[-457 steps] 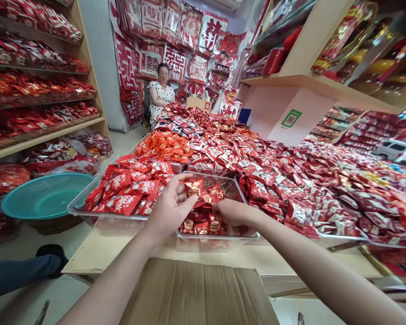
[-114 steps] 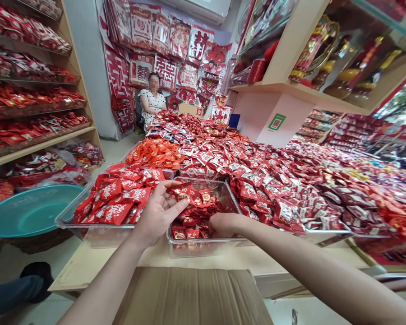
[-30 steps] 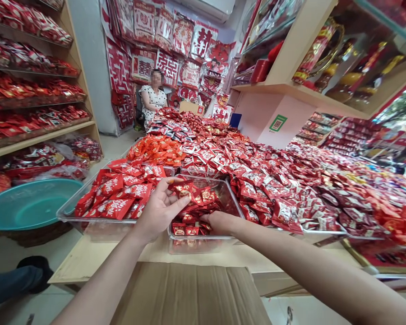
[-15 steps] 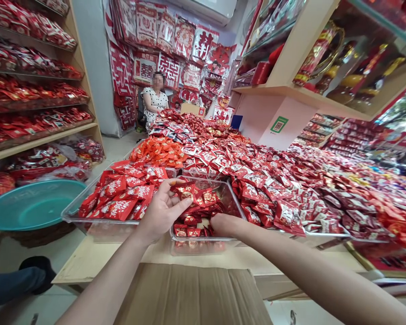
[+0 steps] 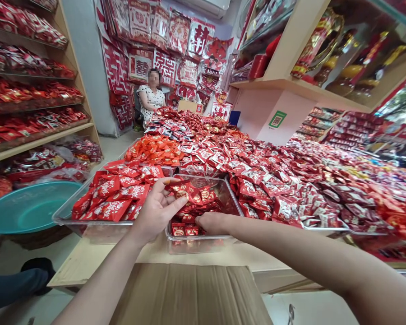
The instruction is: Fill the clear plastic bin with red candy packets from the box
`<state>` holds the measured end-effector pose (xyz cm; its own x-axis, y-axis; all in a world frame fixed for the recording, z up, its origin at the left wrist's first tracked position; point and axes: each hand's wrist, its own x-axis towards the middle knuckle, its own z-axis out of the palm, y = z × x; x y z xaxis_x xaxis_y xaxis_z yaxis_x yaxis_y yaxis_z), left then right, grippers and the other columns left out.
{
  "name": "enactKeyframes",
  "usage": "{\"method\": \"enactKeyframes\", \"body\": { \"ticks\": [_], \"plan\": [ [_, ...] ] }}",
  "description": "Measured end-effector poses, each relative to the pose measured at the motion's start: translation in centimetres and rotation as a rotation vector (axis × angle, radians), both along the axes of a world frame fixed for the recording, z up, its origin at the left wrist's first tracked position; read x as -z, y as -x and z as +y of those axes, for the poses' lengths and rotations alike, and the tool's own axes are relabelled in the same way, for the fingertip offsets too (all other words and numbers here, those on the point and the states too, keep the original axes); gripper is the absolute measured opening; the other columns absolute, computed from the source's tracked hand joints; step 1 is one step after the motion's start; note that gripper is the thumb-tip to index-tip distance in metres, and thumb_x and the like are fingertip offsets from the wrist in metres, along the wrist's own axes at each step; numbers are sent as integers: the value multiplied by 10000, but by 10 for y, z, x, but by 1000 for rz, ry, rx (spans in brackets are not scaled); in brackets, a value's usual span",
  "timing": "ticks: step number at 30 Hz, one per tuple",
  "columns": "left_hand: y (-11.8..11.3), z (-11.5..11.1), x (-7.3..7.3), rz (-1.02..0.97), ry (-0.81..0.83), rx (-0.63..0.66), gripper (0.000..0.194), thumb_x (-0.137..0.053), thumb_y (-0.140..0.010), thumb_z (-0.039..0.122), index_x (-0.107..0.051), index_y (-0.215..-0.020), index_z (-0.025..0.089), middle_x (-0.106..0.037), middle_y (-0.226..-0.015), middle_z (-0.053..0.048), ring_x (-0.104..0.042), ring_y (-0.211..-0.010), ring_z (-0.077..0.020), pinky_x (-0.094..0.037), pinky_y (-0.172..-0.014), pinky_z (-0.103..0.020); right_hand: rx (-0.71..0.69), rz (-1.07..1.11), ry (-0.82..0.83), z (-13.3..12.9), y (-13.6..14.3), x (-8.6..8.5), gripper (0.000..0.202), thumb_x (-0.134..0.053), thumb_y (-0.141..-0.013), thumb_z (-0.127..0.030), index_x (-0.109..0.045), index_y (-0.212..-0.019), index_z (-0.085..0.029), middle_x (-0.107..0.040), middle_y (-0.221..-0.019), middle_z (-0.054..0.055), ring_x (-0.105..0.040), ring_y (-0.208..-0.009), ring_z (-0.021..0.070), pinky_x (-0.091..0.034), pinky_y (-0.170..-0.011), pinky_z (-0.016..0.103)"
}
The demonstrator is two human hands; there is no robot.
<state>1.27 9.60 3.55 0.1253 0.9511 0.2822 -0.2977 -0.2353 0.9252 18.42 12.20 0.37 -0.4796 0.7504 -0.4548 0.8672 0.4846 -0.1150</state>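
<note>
My left hand (image 5: 157,205) is closed on a small red candy packet (image 5: 182,190) with gold print, thumb across its front, over the left side of a clear plastic tray (image 5: 203,243). More small red-and-gold packets (image 5: 208,195) lie in that tray. My right hand (image 5: 214,223) reaches low into the tray's front part, beside the packets. Its fingers point down and left and are mostly hidden, so what they grip cannot be made out.
Left of the tray stands a bin of larger red packets (image 5: 122,192). Dark red packets (image 5: 267,189) are heaped to the right and behind. A brown cardboard box (image 5: 192,293) is in front, a teal basin (image 5: 30,205) at left. A person (image 5: 151,99) sits at the back.
My right hand has moved left inside the tray, closer to my left hand. My left hand still holds the packet. The whole view has shifted slightly.
</note>
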Motion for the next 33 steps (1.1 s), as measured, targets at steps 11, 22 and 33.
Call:
{"method": "enactKeyframes", "body": {
  "ticks": [11,22,33],
  "plan": [
    [0,0,0,-71,-25,-67,326,-670,-674,159,-513,-946,248,-637,-825,29,-616,-719,-102,-518,-678,-222,-169,40,54,-3,3,-3,133,-547,-682,-97,-645,-722,-178,-654,-713,32,-532,-572,132,-338,-477,225],
    [2,-1,-5,-154,56,-148,303,-664,-690,188,-521,-946,263,-645,-814,29,-584,-697,-104,-517,-616,-207,11,447,746,4,4,4,373,-466,-789,-82,-588,-1123,-193,-678,-916,-38,-602,-813,95,-422,-700,139],
    [0,1,-2,-73,49,-160,334,-687,-666,177,-548,-943,302,-602,-725,61,-521,-603,-70,-477,-573,-147,-150,431,411,9,6,2,249,-468,-800,-199,-632,-978,-140,-662,-907,40,-581,-787,141,-419,-651,200]
  ]
}}
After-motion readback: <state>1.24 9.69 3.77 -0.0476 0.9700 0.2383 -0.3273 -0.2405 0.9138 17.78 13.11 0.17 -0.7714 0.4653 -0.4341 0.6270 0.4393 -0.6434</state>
